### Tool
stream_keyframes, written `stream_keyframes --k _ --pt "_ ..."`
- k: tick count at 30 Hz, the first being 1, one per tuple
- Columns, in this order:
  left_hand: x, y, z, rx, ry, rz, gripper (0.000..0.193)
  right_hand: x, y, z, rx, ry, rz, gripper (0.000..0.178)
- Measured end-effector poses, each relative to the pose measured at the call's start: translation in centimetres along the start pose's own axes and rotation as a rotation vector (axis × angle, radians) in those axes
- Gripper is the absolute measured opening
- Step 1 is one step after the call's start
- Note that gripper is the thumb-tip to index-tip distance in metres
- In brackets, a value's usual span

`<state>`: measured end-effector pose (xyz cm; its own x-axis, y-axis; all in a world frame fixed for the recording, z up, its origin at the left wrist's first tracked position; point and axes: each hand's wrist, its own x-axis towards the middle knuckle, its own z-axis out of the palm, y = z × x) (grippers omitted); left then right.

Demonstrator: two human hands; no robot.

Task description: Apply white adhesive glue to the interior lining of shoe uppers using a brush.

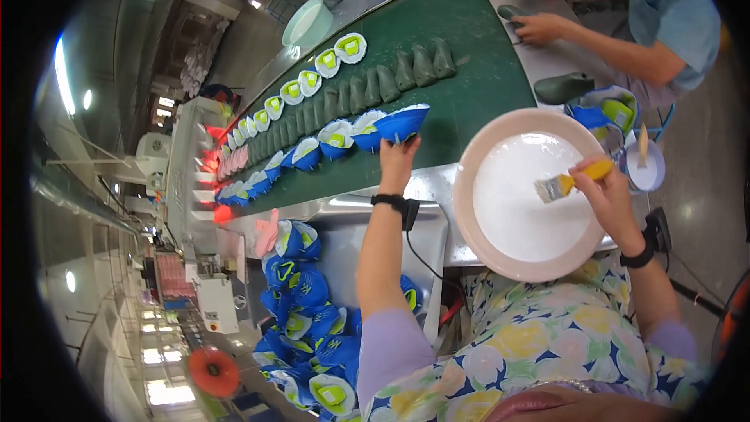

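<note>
My left hand is closed on a blue shoe upper with a white lining, at the near end of a row of blue uppers on the green conveyor belt. My right hand grips the yellow handle of a paintbrush. Its pale bristles hang over white liquid in a wide beige basin in front of me. Whether the bristles touch the liquid, I cannot tell.
Dark green shoe lasts and more uppers line the belt, which runs to a red-lit machine. A metal tray heaped with blue uppers lies left. A co-worker handles a last at right, near a white tub.
</note>
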<state>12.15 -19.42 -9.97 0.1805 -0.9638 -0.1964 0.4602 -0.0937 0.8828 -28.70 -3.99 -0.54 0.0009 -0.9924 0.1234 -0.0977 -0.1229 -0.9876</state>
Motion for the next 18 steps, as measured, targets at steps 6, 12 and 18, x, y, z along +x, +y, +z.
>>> stream_keyframes --k 6,12,18 --pt "7.8 -4.3 -6.0 1.283 0.339 0.138 0.053 0.5 0.8 1.3 0.027 -0.086 0.193 0.012" --pt "5.4 2.3 -12.0 1.306 0.408 0.292 0.054 2.1 1.5 3.1 0.069 -0.161 0.157 0.014" --pt "-14.6 15.4 -7.9 0.836 0.113 -0.107 0.043 1.7 2.2 3.1 -0.015 -0.221 0.119 0.014"
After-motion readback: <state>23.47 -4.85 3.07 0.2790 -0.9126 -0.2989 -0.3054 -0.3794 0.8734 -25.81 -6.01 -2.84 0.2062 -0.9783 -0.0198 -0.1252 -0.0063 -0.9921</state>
